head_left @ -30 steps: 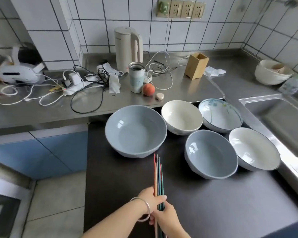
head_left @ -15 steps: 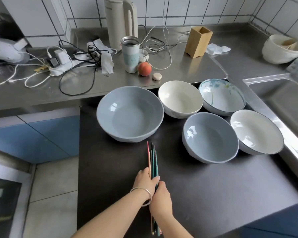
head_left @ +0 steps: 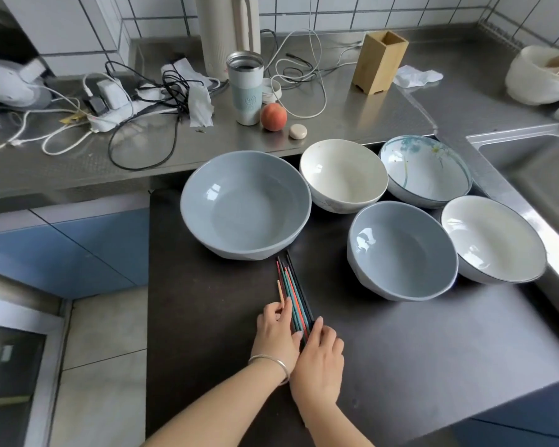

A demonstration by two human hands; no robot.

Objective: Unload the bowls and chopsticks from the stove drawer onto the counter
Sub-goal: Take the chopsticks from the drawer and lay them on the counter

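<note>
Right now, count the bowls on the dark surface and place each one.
5. Large blue-grey bowl at left; cream bowl behind centre; floral bowl back right; smaller blue-grey bowl front centre; white bowl front right. None looks hidden.

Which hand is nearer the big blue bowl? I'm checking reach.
Left. The left hand lies just below the big blue bowl; the right hand sits lower, farther back.

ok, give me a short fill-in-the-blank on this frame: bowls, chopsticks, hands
1. ____ bowls sit on the dark countertop.
2. The bundle of coloured chopsticks lies in front of the large ____ bowl.
3. A silver bangle circles the ____ wrist.
4. Both hands touch the ____.

Missing: five; grey-blue; left; chopsticks
</note>
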